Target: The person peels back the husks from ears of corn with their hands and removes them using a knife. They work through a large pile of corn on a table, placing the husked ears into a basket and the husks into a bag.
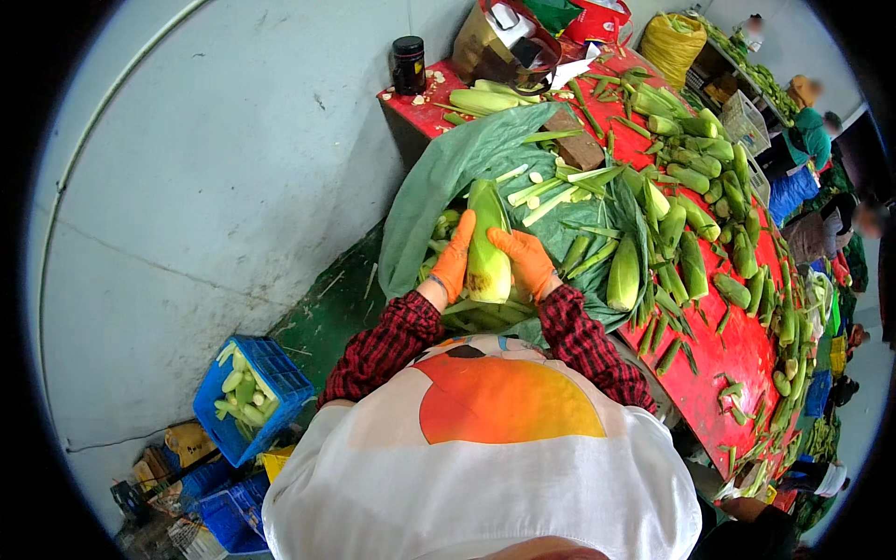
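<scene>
An ear of corn in green husk (487,245) stands nearly upright between my hands, its pale cut end towards me with a brown patch on it. My left hand (455,257), in an orange glove, grips its left side. On its right side rests my right hand (525,259), also in an orange glove, thumb against the husk. Beneath lies a green plastic sheet or sack (430,189) holding cut stalk ends and husk pieces (549,196). Another husked ear (623,276) lies on the sheet to the right.
Many unpeeled ears lie on the red table (707,350) to the right. A brown block (577,143), a black flask (409,66) and bags (504,45) are at the far side. A blue crate (255,399) of corn stands at the lower left. Several people are at the far right.
</scene>
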Demonstrator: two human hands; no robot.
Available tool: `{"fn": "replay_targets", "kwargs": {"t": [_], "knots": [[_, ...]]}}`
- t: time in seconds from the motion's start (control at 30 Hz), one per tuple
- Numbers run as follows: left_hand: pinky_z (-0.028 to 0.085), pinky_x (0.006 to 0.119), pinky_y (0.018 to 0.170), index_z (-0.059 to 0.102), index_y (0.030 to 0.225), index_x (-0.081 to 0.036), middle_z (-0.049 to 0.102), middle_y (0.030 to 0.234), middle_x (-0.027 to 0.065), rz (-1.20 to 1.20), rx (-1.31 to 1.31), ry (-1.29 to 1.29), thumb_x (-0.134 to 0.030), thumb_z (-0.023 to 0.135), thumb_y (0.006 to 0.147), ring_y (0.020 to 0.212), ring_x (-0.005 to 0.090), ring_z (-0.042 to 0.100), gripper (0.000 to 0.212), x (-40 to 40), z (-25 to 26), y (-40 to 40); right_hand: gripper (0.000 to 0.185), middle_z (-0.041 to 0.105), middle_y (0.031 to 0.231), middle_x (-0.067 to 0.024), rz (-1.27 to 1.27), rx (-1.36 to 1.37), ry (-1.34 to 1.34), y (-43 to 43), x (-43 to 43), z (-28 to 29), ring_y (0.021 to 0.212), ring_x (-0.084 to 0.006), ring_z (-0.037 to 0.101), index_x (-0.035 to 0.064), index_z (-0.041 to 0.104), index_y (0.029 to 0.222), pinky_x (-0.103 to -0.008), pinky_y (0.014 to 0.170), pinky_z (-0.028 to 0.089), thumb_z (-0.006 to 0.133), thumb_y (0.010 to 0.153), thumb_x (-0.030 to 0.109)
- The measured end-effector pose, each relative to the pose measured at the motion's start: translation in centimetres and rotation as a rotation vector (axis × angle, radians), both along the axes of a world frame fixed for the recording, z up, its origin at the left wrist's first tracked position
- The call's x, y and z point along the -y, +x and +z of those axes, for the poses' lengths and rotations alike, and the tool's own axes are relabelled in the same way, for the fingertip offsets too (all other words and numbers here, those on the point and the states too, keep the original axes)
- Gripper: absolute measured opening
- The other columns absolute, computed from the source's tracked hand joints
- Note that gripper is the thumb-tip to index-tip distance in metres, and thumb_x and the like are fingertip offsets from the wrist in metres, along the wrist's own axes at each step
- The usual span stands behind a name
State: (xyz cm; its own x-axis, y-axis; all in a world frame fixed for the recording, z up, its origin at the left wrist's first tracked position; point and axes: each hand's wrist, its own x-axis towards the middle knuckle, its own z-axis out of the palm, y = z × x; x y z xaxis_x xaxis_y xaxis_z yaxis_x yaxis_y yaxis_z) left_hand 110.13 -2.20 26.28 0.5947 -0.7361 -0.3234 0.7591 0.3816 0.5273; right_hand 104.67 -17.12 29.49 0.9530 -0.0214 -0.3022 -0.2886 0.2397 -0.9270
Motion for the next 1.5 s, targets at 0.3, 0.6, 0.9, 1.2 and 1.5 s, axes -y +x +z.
{"fn": "replay_targets", "kwargs": {"t": [0.3, 0.6, 0.9, 1.2, 1.5], "knots": [[0.048, 0.029, 0.077, 0.051, 0.126, -0.004, 0.059, 0.109, 0.0074, 0.195, 0.394, 0.323, -0.051, 0.066, 0.082, 0.093, 0.0148, 0.057, 0.066, 1.6, 0.5, -0.9, 0.043, 0.062, 0.072, -0.0055, -0.016, -0.087, -0.313, -0.6, 1.8, 1.5, 0.049, -0.0100, 0.051, -0.0056, 0.063, 0.104, -0.0230, 0.044, 0.042, 0.072, 0.075, 0.024], [0.049, 0.030, 0.076, 0.050, 0.125, -0.004, 0.060, 0.106, 0.0056, 0.116, 0.412, 0.211, -0.046, 0.067, 0.083, 0.090, 0.0135, 0.058, 0.062, 1.3, 0.2, -1.8, 0.017, 0.055, 0.063, -0.0039, -0.120, -0.096, -0.270, -1.3, 2.1, 1.6, 0.045, -0.0121, 0.048, -0.0022, 0.061, 0.086, -0.0262, 0.042, 0.041, 0.059, 0.075, 0.010], [0.048, 0.029, 0.077, 0.051, 0.123, -0.004, 0.060, 0.102, 0.0047, 0.044, 0.391, 0.170, -0.051, 0.063, 0.084, 0.088, 0.0126, 0.058, 0.062, 0.5, 1.1, -1.5, 0.023, 0.058, 0.068, -0.0044, -0.005, -0.130, -0.237, -1.8, 3.0, 2.3, 0.044, -0.0120, 0.049, -0.0002, 0.062, 0.089, -0.0252, 0.041, 0.040, 0.065, 0.077, 0.019], [0.047, 0.028, 0.077, 0.051, 0.123, -0.003, 0.060, 0.104, 0.0053, -0.021, 0.439, 0.177, -0.052, 0.061, 0.085, 0.089, 0.0126, 0.057, 0.063, 0.1, 1.1, -1.6, 0.024, 0.059, 0.068, -0.0064, -0.012, -0.132, -0.243, -0.9, 2.9, 1.5, 0.047, -0.0129, 0.051, -0.0008, 0.061, 0.091, -0.0253, 0.042, 0.042, 0.065, 0.073, 0.014], [0.041, 0.029, 0.093, 0.042, 0.135, -0.002, 0.053, 0.123, 0.0089, 0.143, 0.494, 0.280, -0.049, 0.064, 0.084, 0.108, 0.0155, 0.051, 0.073, 0.5, -1.6, -0.6, 0.014, 0.056, 0.060, -0.0081, -0.149, -0.127, -0.004, -1.2, 3.1, 0.2, 0.044, -0.0173, 0.052, -0.0011, 0.060, 0.081, -0.0275, 0.042, 0.043, 0.061, 0.073, 0.011]]}}
